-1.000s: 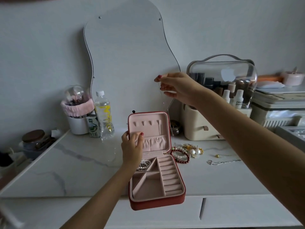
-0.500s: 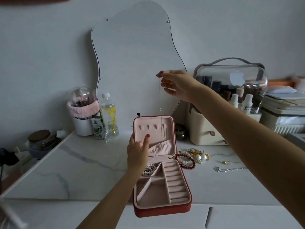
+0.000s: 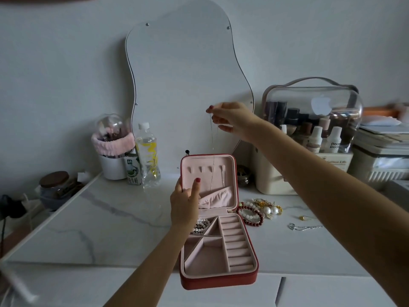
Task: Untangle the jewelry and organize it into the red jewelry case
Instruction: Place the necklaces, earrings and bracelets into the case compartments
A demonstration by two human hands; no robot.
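Head view: right hand point(image 3: 230, 117) pinches thin chain point(image 3: 212, 149) over red jewelry case point(image 3: 218, 281)'s lid; left hand point(image 3: 184, 203) grips that lid's edge; beads stowed, tangled pile point(image 3: 260, 210) remains mid-worktop.

I am looking at a home dressing table: a wavy mirror point(image 3: 188, 85) at twelve o'clock, a clear-lidded cosmetics organiser point(image 3: 309, 120) at two, a makeup brush holder point(image 3: 112, 149) at ten, on a marble top point(image 3: 106, 229)
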